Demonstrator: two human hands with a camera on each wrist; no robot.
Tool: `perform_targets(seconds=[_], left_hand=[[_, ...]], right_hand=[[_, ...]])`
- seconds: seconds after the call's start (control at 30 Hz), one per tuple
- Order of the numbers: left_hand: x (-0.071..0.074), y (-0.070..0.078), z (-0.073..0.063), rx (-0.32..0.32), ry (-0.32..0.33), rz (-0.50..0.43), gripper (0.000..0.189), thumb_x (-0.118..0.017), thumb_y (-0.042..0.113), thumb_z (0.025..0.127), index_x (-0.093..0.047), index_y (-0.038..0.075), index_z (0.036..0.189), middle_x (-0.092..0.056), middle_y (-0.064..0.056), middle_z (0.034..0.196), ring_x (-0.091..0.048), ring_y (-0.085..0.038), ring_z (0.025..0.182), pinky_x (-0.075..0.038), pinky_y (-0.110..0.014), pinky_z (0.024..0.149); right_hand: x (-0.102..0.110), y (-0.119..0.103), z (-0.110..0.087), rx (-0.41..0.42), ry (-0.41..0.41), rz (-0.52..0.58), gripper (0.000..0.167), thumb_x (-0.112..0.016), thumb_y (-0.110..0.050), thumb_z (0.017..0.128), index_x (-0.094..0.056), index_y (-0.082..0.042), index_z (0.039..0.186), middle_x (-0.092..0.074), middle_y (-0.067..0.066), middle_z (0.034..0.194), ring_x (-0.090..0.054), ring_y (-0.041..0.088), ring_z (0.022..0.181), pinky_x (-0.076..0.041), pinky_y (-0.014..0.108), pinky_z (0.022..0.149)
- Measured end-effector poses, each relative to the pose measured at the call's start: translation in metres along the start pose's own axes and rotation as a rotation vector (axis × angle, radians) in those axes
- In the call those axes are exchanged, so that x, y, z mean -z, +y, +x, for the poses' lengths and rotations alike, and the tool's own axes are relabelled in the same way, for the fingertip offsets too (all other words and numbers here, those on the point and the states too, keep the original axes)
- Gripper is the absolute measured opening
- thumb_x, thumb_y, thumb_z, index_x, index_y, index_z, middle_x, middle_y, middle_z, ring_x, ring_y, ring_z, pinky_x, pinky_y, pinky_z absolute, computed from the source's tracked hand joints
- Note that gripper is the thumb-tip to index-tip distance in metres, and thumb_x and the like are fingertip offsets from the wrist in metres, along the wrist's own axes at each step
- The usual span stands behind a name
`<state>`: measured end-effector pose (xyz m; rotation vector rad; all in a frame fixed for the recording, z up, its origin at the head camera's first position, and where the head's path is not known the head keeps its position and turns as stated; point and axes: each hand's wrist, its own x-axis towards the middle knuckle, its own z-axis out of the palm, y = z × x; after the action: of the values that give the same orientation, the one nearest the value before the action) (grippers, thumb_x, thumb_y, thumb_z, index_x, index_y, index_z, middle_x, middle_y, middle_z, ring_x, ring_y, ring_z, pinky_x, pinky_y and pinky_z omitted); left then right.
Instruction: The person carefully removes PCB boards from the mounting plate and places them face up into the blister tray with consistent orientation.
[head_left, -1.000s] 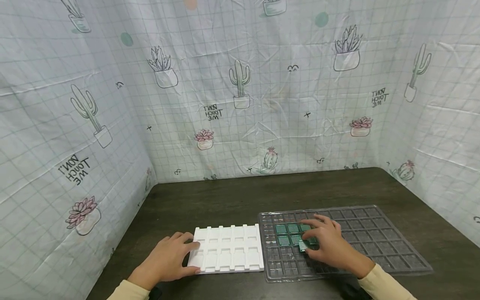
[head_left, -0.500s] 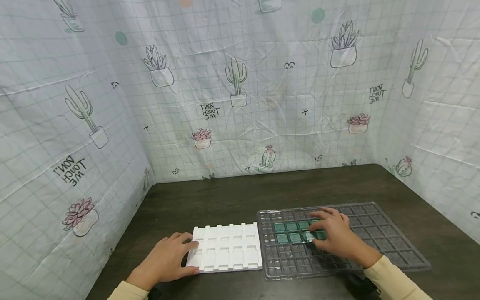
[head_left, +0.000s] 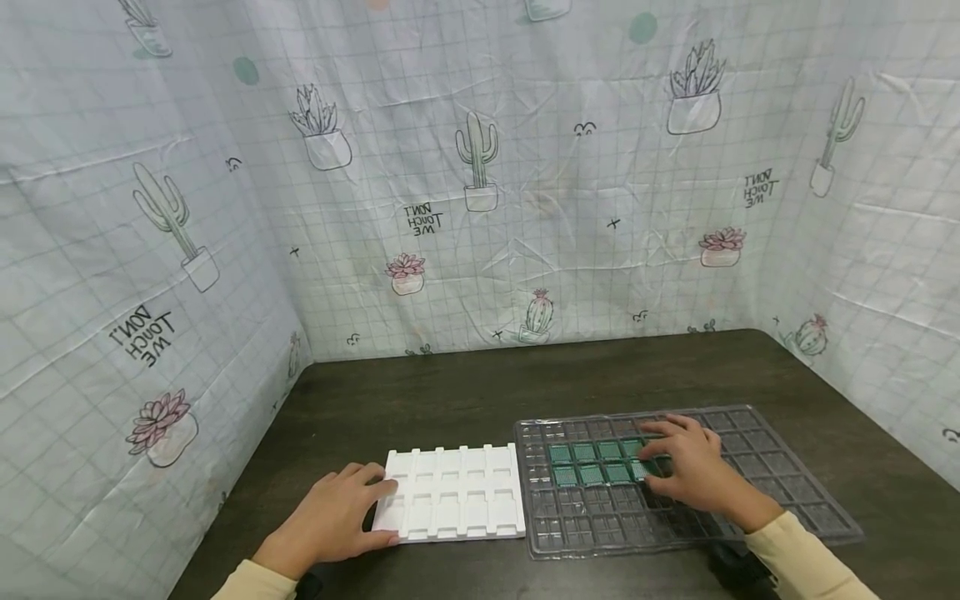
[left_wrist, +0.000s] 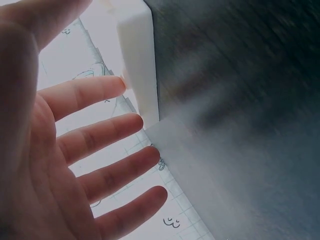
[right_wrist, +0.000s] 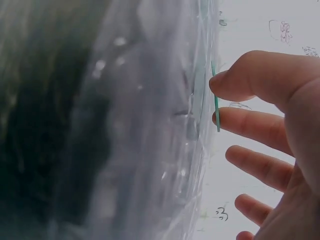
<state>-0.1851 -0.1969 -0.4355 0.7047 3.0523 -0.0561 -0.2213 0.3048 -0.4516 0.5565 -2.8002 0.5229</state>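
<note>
The left hand [head_left: 337, 517] rests at the left end of a white slotted tray [head_left: 461, 500]. In the head view its thumb is by the near corner and its index finger on the left edge. Its fingers look straight and spread in the left wrist view. The right hand [head_left: 693, 467] is over a clear plastic tray [head_left: 795, 492]. Its thumb and index finger pinch a small green circuit board [right_wrist: 217, 102] by the edges, close above the tray. Several more green circuit boards [head_left: 584, 452] lie in two rows in the tray's left half.
The trays stand side by side on a dark wooden table [head_left: 420, 400]. White curtains [head_left: 525, 242] printed with cacti close off the back and both sides.
The right hand has moved right along the front row of boards. A board that was tilted in its fingers now lies flat, and it grips the one beside it. The left hand stays put.
</note>
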Motion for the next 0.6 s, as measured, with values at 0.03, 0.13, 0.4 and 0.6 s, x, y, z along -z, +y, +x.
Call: perform_targets(seconds=[0.03, 0.13, 0.4, 0.6], left_hand=[[0.000, 0.000, 0.000, 0.001, 0.001, 0.001, 0.076, -0.059, 0.079, 0.075, -0.066, 0.024, 0.127, -0.059, -0.003, 0.130, -0.057, -0.026, 0.116, -0.052, -0.054, 0.088], [-0.001, 0.000, -0.001, -0.003, -0.001, 0.003, 0.075, -0.058, 0.079, 0.076, -0.066, 0.024, 0.127, -0.059, -0.004, 0.130, -0.057, -0.026, 0.116, -0.052, -0.053, 0.087], [0.000, -0.001, 0.002, -0.046, 0.011, 0.042, 0.070, -0.063, 0.075, 0.076, -0.067, 0.023, 0.123, -0.060, -0.003, 0.127, -0.058, -0.025, 0.112, -0.053, -0.049, 0.084], [0.005, -0.001, 0.004, -0.063, 0.046, 0.052, 0.064, -0.068, 0.070, 0.076, -0.067, 0.023, 0.118, -0.060, -0.004, 0.126, -0.059, -0.026, 0.112, -0.053, -0.047, 0.082]], right_hand=[[0.000, 0.001, 0.000, 0.001, -0.003, -0.001, 0.019, -0.085, -0.023, 0.071, -0.076, -0.023, 0.088, -0.059, 0.015, 0.133, -0.033, 0.052, 0.129, -0.022, 0.072, 0.088], [-0.002, 0.003, 0.000, -0.003, -0.016, 0.001, 0.019, -0.085, -0.023, 0.071, -0.076, -0.024, 0.088, -0.059, 0.015, 0.133, -0.034, 0.052, 0.128, -0.023, 0.071, 0.087], [-0.009, 0.012, -0.002, -0.003, -0.038, 0.030, 0.020, -0.085, -0.025, 0.072, -0.076, -0.026, 0.089, -0.060, 0.014, 0.132, -0.035, 0.052, 0.127, -0.023, 0.071, 0.087], [-0.002, 0.016, 0.008, 0.024, -0.030, 0.021, 0.021, -0.085, -0.025, 0.072, -0.076, -0.026, 0.090, -0.059, 0.016, 0.133, -0.034, 0.052, 0.127, -0.022, 0.073, 0.088]])
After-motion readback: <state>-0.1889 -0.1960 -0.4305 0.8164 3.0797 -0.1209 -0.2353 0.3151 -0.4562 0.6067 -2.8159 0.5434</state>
